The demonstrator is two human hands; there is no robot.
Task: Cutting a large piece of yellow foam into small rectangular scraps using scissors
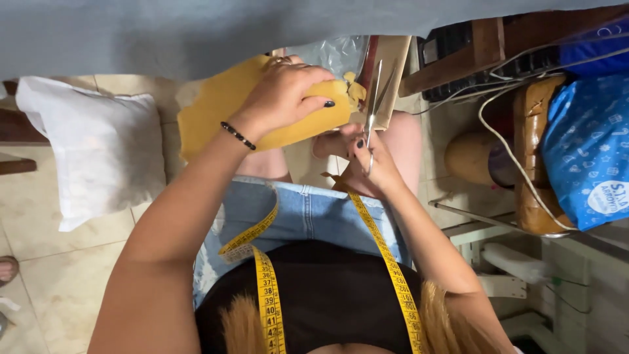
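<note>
My left hand [286,94] grips the upper edge of a mustard-yellow piece of fabric [213,105], folding it over above my lap. My right hand [362,160] holds a pair of metal scissors [373,98] by the handles, blades pointing up and slightly apart at the fabric's right edge. A small yellow scrap [354,88] hangs beside the blades. A yellow measuring tape [267,288] drapes around my neck and down over my black top and denim shorts. A black bead bracelet [237,136] circles my left wrist.
A white cloth bundle [98,147] lies on the tiled floor to the left. On the right stand a wooden stool [534,164], a blue patterned plastic bag [586,147] and white cables [504,151]. A grey cloth [196,33] hangs across the top. A foot [8,267] shows at the left edge.
</note>
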